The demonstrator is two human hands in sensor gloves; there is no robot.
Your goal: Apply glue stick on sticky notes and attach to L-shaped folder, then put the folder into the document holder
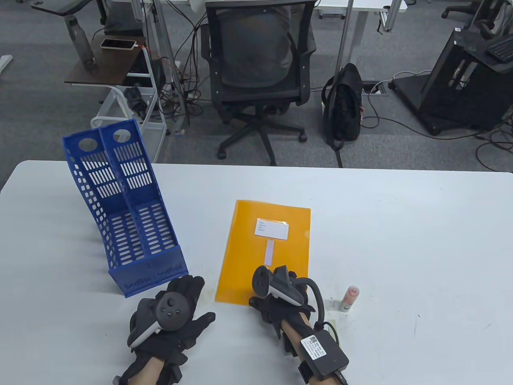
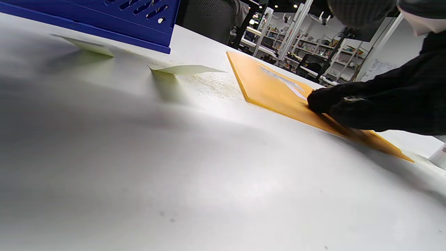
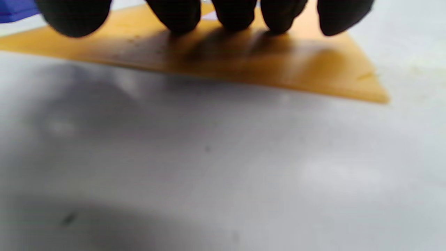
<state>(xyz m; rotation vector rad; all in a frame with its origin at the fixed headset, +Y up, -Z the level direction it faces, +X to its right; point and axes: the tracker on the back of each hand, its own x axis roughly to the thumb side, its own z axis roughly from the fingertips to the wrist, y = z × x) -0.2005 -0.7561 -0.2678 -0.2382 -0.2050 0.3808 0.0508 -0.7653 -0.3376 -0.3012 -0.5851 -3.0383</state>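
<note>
The orange L-shaped folder [image 1: 266, 248] lies flat at the middle of the table. It carries a white label [image 1: 271, 229] with a pale sticky strip [image 1: 269, 252] just below it. My right hand [image 1: 277, 278] rests on the folder's near end, its fingertips [image 3: 230, 14] pressing the orange sheet [image 3: 244, 69]. My left hand [image 1: 192, 300] lies flat on the table with fingers spread, beside the front of the blue document holder [image 1: 124, 216]. The glue stick [image 1: 349, 298], pinkish tip bare, sits right of my right hand. Two pale sticky notes [image 2: 188, 69] lie on the table with edges lifted.
The white table [image 1: 400, 240] ends at the far edge, with an office chair [image 1: 256, 72] and a black backpack [image 1: 344, 104] on the floor beyond. The holder [image 2: 122, 21] stands tilted at the left, its openings facing up.
</note>
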